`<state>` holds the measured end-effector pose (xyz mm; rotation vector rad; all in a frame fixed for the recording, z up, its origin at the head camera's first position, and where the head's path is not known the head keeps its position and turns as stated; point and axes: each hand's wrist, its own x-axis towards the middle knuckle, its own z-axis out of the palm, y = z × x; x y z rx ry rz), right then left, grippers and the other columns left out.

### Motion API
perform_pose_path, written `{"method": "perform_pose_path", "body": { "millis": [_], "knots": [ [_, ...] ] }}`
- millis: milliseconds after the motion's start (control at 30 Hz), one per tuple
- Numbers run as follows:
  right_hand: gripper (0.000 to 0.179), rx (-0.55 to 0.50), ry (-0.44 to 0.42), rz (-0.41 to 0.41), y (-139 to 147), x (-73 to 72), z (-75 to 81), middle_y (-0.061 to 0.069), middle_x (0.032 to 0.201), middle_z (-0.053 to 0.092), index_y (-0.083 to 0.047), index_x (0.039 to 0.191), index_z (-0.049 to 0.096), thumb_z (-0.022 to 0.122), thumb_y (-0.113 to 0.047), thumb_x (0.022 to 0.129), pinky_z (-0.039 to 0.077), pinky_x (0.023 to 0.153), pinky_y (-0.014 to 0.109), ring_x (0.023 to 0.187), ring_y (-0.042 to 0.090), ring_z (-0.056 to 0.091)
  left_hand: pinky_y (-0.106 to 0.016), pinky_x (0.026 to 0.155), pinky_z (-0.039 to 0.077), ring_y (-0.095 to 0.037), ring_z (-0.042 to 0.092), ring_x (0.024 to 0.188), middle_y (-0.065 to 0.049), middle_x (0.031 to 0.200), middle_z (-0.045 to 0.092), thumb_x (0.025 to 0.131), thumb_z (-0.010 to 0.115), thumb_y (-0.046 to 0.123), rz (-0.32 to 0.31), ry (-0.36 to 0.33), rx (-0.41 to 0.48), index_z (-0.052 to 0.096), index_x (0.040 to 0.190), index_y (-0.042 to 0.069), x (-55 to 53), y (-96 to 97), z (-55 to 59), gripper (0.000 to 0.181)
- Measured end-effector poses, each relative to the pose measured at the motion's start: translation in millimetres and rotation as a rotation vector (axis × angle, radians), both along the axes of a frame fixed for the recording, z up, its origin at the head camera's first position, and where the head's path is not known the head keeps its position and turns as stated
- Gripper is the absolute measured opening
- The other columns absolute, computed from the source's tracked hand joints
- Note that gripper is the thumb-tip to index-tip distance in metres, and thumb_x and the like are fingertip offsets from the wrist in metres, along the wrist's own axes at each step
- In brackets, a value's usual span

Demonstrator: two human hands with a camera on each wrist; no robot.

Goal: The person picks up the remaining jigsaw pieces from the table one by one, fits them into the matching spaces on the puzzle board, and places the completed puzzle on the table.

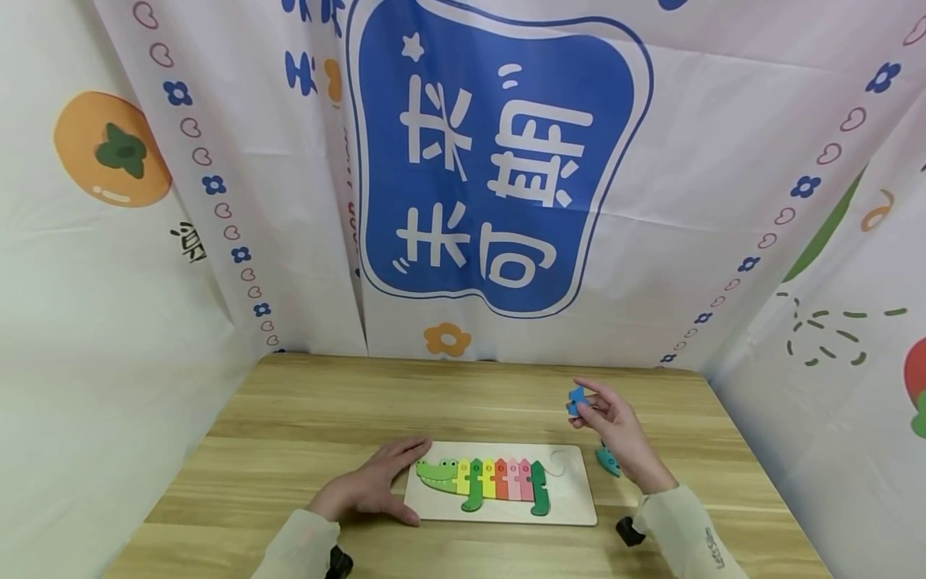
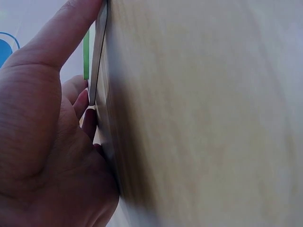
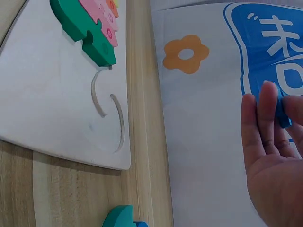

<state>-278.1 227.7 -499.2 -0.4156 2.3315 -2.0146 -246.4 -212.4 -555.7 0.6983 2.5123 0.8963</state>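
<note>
While the board (image 1: 571,500) holds crocodile pieces (image 1: 489,484), one hand (image 1: 612,421) pinches a blue piece (image 1: 576,396).

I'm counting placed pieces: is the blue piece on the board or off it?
Off: the right hand holds the blue piece in the air, away from the board, where curved lines show uncovered.

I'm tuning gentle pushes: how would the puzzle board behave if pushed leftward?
The puzzle board looks thin and flat, so it's probably stiff. Lying flat on the table, it would likely slide rather than tip. The left hand at its edge might resist.
</note>
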Motion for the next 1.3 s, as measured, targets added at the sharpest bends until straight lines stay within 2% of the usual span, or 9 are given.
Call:
{"method": "perform_pose_path", "body": {
  "millis": [167, 367, 533, 733, 900, 1067, 1300],
  "knots": [
    [0.049, -0.045, -0.022, -0.001, -2.9, 0.4, 1.7, 0.027, 0.123, 0.067, -0.003, 0.154, 0.043, 0.055, -0.012, 0.108, 0.061, 0.089, 0.031, 0.090, 0.014, 0.074, -0.073, 0.117, 0.022, -0.045, 0.015, 0.156, -0.010, 0.173, 0.017, 0.075, 0.092, 0.048, -0.001, 0.000, 0.003, 0.025, 0.166, 0.018, 0.3, -0.1, 0.7, 0.117],
    [0.040, -0.046, -0.049, -0.003, -3.5, 2.3, 2.1, 0.012, 0.119, 0.070, 0.008, 0.138, 0.059, 0.063, -0.014, 0.104, 0.059, 0.092, 0.028, 0.095, 0.014, 0.076, -0.073, 0.117, 0.022, -0.044, 0.014, 0.157, -0.007, 0.173, 0.017, 0.075, 0.092, 0.048, 0.003, -0.015, 0.007, 0.024, 0.167, 0.019, 0.2, -0.3, 0.0, 0.117],
    [0.037, -0.030, -0.010, 0.021, -1.9, 3.3, 2.0, -0.004, 0.116, 0.075, 0.008, 0.131, 0.065, 0.069, -0.014, 0.101, 0.057, 0.094, 0.023, 0.103, 0.010, 0.073, -0.073, 0.117, 0.023, -0.044, 0.014, 0.157, -0.008, 0.173, 0.017, 0.075, 0.092, 0.048, 0.004, -0.019, 0.005, 0.024, 0.167, 0.020, 0.9, 0.0, 0.9, 0.117],
    [0.035, -0.029, 0.016, 0.007, -3.0, 5.4, 2.0, -0.012, 0.119, 0.070, 0.012, 0.123, 0.068, 0.074, -0.010, 0.096, 0.057, 0.091, 0.020, 0.106, 0.006, 0.067, -0.073, 0.117, 0.022, -0.044, 0.015, 0.156, -0.009, 0.173, 0.017, 0.076, 0.091, 0.048, -0.002, -0.008, 0.005, 0.025, 0.167, 0.018, 1.1, 0.1, 1.6, 0.117],
    [0.031, -0.056, 0.020, -0.052, -5.7, 7.0, 4.2, -0.013, 0.114, 0.073, 0.014, 0.113, 0.070, 0.079, -0.005, 0.091, 0.059, 0.087, 0.021, 0.102, 0.008, 0.070, -0.073, 0.117, 0.023, -0.044, 0.015, 0.156, -0.008, 0.173, 0.017, 0.076, 0.091, 0.048, -0.002, -0.011, 0.006, 0.024, 0.167, 0.019, 0.9, 0.5, 0.5, 0.117],
    [0.039, -0.060, 0.013, -0.074, -6.7, 8.5, 5.6, -0.010, 0.112, 0.073, 0.012, 0.124, 0.066, 0.079, -0.003, 0.090, 0.058, 0.087, 0.020, 0.101, 0.008, 0.069, -0.073, 0.117, 0.023, -0.044, 0.014, 0.157, -0.008, 0.173, 0.017, 0.076, 0.091, 0.048, -0.004, -0.017, 0.012, 0.024, 0.167, 0.019, 1.3, 0.6, -0.4, 0.117],
    [0.041, -0.021, -0.018, -0.072, -8.0, 8.5, 5.8, 0.000, 0.120, 0.072, 0.003, 0.134, 0.064, 0.073, -0.014, 0.098, 0.056, 0.093, 0.020, 0.105, 0.007, 0.069, -0.073, 0.117, 0.022, -0.045, 0.013, 0.157, -0.008, 0.173, 0.017, 0.075, 0.091, 0.049, 0.002, -0.016, 0.009, 0.024, 0.167, 0.019, 0.2, -0.1, 0.3, 0.117]
  ]
}}
